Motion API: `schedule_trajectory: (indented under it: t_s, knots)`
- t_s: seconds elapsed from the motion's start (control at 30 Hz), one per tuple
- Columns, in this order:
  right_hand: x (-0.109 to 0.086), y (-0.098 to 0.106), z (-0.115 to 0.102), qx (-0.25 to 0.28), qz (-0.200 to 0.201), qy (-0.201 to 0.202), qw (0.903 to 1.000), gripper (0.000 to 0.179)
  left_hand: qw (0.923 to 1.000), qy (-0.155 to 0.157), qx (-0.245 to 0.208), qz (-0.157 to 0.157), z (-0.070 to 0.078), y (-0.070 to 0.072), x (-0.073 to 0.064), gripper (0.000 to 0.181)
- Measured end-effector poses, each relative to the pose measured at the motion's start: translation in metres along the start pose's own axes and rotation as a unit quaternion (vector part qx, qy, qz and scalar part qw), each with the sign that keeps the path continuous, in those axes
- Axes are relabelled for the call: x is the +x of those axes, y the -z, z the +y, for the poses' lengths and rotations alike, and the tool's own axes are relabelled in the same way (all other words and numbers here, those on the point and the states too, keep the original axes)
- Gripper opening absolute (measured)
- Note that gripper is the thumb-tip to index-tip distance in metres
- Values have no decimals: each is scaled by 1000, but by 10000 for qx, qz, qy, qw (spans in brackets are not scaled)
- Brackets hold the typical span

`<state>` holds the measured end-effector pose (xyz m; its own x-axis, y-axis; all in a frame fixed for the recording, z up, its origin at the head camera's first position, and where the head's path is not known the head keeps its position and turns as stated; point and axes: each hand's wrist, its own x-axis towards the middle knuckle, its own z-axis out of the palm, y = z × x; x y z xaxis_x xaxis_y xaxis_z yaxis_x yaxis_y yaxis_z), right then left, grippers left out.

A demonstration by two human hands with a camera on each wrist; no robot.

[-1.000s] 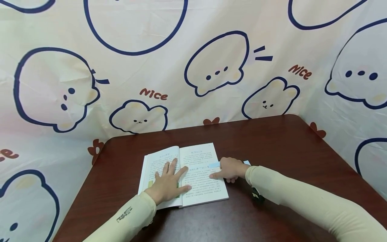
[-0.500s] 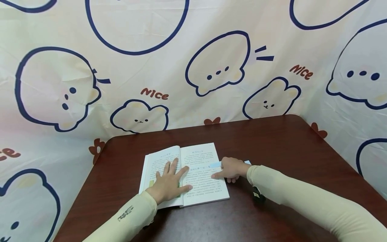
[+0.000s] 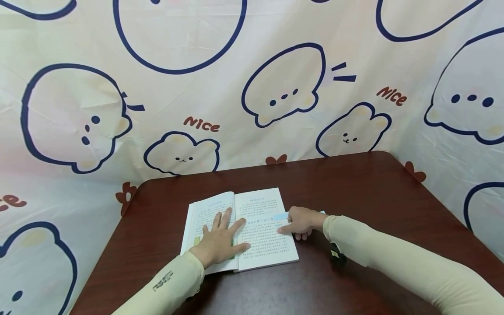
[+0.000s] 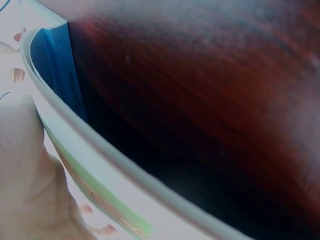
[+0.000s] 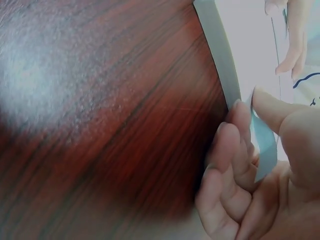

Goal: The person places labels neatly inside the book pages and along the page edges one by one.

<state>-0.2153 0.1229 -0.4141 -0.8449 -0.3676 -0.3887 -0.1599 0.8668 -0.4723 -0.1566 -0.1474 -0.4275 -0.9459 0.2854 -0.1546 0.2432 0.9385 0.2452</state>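
An open book (image 3: 261,247) with printed pages lies on the table. My left hand (image 3: 215,244) rests on its left page with fingers spread, the thumb and index finger reaching across the fold. In the left wrist view the left half bows upward, showing a blue inner side (image 4: 62,70) beneath. My right hand (image 3: 302,220) is at the right page's outer edge, thumb over the page and other fingers curled by the edge. A light blue strip (image 3: 280,215), like a bookmark, runs from the page through this hand; the right wrist view shows the strip (image 5: 267,150) inside the curled grip.
The dark reddish-brown table (image 3: 342,183) extends around the book, with a rounded back-left corner. A cloth backdrop (image 3: 275,144) with cartoon outlines hangs behind it and on both sides. A dark wrist device (image 3: 337,253) shows under the right sleeve.
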Motion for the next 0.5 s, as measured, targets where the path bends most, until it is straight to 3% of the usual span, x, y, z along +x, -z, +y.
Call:
schedule_trajectory:
  t_s: [0.17, 0.5]
  knots:
    - [1, 0, 1, 15, -59, 70, 10000, 50, 10000, -2, 6, 1, -1, 0, 0, 74]
    - [1, 7, 9, 401, -592, 412, 9966, 45, 10000, -19, 61, 24, -1, -2, 0, 74]
